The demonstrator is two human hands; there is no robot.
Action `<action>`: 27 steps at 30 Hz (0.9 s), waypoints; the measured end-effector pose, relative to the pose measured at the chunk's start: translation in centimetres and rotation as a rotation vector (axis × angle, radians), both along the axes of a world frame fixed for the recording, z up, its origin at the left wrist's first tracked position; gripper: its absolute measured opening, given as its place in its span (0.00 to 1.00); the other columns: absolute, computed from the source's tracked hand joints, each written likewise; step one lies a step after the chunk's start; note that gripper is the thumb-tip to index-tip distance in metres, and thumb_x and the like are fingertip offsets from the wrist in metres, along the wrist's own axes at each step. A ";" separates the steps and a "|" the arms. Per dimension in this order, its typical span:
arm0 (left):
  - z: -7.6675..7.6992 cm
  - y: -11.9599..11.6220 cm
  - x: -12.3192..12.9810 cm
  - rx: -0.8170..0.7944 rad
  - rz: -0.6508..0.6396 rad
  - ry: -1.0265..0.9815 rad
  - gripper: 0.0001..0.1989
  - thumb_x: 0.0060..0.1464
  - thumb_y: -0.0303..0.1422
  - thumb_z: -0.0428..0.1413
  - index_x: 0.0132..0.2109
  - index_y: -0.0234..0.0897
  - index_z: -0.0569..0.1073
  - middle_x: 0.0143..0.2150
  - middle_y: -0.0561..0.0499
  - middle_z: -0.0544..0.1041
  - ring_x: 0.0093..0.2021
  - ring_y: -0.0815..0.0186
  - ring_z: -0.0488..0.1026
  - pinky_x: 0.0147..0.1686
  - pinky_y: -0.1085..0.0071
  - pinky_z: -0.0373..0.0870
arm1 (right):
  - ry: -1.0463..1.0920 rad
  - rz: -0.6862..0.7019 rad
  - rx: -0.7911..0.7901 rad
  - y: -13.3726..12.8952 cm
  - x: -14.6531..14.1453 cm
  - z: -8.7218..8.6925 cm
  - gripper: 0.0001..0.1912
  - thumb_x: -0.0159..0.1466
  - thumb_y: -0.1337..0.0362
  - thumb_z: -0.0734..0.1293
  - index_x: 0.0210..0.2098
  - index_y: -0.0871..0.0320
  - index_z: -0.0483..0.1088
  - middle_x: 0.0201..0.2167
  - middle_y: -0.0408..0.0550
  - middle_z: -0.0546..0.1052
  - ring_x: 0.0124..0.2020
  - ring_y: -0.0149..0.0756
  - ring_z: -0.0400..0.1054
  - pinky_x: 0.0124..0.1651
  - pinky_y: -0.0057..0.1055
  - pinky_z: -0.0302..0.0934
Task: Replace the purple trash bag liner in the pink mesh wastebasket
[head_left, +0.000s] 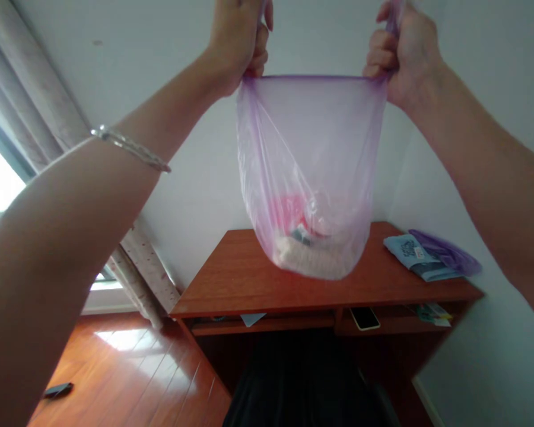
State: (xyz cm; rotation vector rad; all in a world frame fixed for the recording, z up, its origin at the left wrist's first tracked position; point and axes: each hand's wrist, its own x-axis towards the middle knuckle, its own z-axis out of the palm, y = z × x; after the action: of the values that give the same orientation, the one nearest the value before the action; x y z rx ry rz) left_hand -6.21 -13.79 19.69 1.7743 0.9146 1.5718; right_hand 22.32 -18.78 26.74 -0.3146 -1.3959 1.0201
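Fingers of my left hand (238, 38): closed on one top corner of the translucent purple bag (315, 130).
Fingers of my right hand (412, 56): closed on the other corner, rim pulled straight between them.
Desk (229, 267): reddish-brown, in front of me.
Bag: hanging between my hands, in front of the desktop; I can't tell whether it touches.
Blue packet (416, 254): on the desk's right end, against crumpled purple plastic (449, 252).
Bag's contents: a pale thing (311, 256) and a red thing (289, 209), blurred, at the bottom.
Phone (365, 318): on the shelf beneath the desktop.

from the wearer's head, the camera faces forward and down toward a nearby desk (231, 273) and wall (182, 196).
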 end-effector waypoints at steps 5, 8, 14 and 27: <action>1.2 -4.1 1.1 0.164 -0.095 0.060 0.23 0.66 0.47 0.37 0.33 0.34 0.65 0.20 0.59 0.51 0.14 0.79 0.60 0.20 0.83 0.52 | 0.004 0.010 -0.088 -2.0 -0.8 -7.2 0.21 0.71 0.57 0.49 0.27 0.61 0.60 0.14 0.34 0.41 0.13 0.13 0.37 0.23 0.23 0.33; -2.2 -5.7 1.1 0.170 -0.242 0.106 0.20 0.66 0.44 0.43 0.30 0.35 0.62 0.16 0.61 0.45 0.10 0.82 0.46 0.16 0.83 0.46 | 0.013 0.067 -0.154 -2.7 -1.2 -11.7 0.19 0.72 0.55 0.51 0.29 0.57 0.59 0.15 0.34 0.40 0.13 0.18 0.34 0.20 0.22 0.33; -10.6 -4.6 0.4 -0.180 -0.307 -0.060 0.17 0.63 0.44 0.48 0.31 0.38 0.64 0.14 0.61 0.50 0.11 0.78 0.44 0.12 0.79 0.43 | 0.060 0.074 -0.360 -1.7 -1.4 -20.0 0.15 0.69 0.52 0.59 0.31 0.56 0.60 0.15 0.34 0.41 0.14 0.20 0.33 0.17 0.21 0.38; -17.0 3.2 1.6 -0.285 -0.255 -0.147 0.16 0.61 0.41 0.52 0.27 0.39 0.63 0.14 0.58 0.54 0.13 0.77 0.46 0.13 0.76 0.42 | 0.156 0.111 -0.607 8.4 -2.5 -26.6 0.14 0.70 0.58 0.56 0.30 0.58 0.61 0.13 0.34 0.53 0.11 0.20 0.36 0.12 0.18 0.35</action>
State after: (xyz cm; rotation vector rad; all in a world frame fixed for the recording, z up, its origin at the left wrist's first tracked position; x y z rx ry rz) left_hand -4.65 -10.58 2.69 1.4893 0.7649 1.3180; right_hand 19.81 -10.37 0.10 -0.5913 -0.9466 1.5199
